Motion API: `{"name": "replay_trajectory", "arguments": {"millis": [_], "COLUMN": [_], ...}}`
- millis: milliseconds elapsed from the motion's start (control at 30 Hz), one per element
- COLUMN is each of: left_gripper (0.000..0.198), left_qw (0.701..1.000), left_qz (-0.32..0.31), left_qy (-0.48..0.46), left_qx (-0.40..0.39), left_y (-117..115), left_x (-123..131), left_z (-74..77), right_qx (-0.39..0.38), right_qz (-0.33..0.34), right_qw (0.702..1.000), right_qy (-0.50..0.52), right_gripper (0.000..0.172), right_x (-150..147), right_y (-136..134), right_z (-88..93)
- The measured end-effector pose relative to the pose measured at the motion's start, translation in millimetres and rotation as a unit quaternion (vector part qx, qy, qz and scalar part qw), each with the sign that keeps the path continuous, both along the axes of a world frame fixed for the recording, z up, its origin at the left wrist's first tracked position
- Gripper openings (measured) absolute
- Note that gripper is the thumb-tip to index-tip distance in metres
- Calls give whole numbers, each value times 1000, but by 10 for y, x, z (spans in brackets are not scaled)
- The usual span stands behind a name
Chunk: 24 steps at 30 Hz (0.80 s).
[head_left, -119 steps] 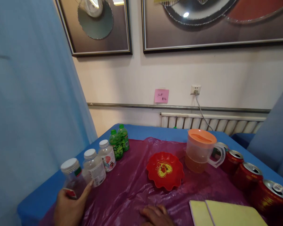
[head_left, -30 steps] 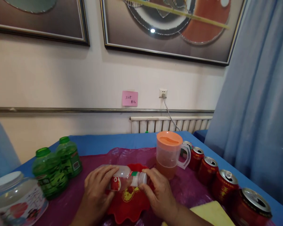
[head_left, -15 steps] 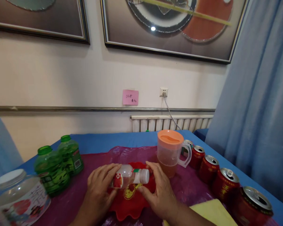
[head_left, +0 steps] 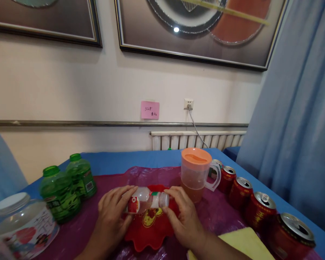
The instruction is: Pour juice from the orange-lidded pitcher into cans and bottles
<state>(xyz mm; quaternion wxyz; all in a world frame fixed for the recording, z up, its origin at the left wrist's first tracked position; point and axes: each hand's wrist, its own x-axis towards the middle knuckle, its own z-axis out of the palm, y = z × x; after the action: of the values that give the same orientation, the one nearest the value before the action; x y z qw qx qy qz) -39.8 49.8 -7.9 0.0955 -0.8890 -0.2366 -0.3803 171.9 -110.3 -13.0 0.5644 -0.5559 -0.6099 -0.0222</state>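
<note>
A small clear plastic bottle (head_left: 144,200) with a red label lies on its side in the air above a red scalloped dish (head_left: 151,229). My left hand (head_left: 111,216) is wrapped round its body. My right hand (head_left: 182,218) pinches the white cap (head_left: 164,199) at its right end. An orange-lidded pitcher (head_left: 196,174) with amber liquid stands just behind my right hand.
Two green bottles (head_left: 67,187) and a white-capped clear bottle (head_left: 21,225) stand at the left. Several red cans (head_left: 257,207) line the right edge. A yellow pad (head_left: 246,245) lies at the front right. A purple plastic sheet (head_left: 222,216) covers the blue table.
Four seconds ago my left hand gripped the bottle upright at the table's left; since then both hands hold it sideways over the red dish, and my right fingers have closed more tightly round the cap.
</note>
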Motion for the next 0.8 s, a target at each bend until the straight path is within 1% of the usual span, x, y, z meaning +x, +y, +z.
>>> {"name": "replay_trajectory", "arguments": {"millis": [133, 200, 233, 367, 433, 567, 800], "left_gripper": [57, 57, 57, 56, 57, 57, 58], "left_qw": [1000, 1000, 1000, 1000, 1000, 1000, 1000], "left_qz": [-4, -6, -7, -18, -20, -17, -8], "left_qy": [-5, -7, -5, -1, -1, 4, -4], "left_qx": [5, 6, 6, 7, 7, 3, -4], "left_y": [-21, -41, -51, -74, -71, -50, -37], "left_x": [12, 21, 25, 29, 21, 2, -8], "left_z": [7, 17, 22, 42, 43, 36, 44], "right_qx": [19, 20, 17, -2, -4, 9, 16], "right_qz": [-36, -41, -39, -21, -15, 1, 4], "right_qw": [999, 999, 999, 999, 999, 998, 999], "right_qy": [2, 17, 28, 50, 51, 56, 42], "right_gripper": [52, 53, 49, 22, 16, 19, 33], "right_x": [-45, -54, -52, -17, -3, 3, -3], "right_y": [-21, -19, -13, 19, 29, 31, 29], "right_z": [-8, -7, -6, 4, 9, 12, -10]}}
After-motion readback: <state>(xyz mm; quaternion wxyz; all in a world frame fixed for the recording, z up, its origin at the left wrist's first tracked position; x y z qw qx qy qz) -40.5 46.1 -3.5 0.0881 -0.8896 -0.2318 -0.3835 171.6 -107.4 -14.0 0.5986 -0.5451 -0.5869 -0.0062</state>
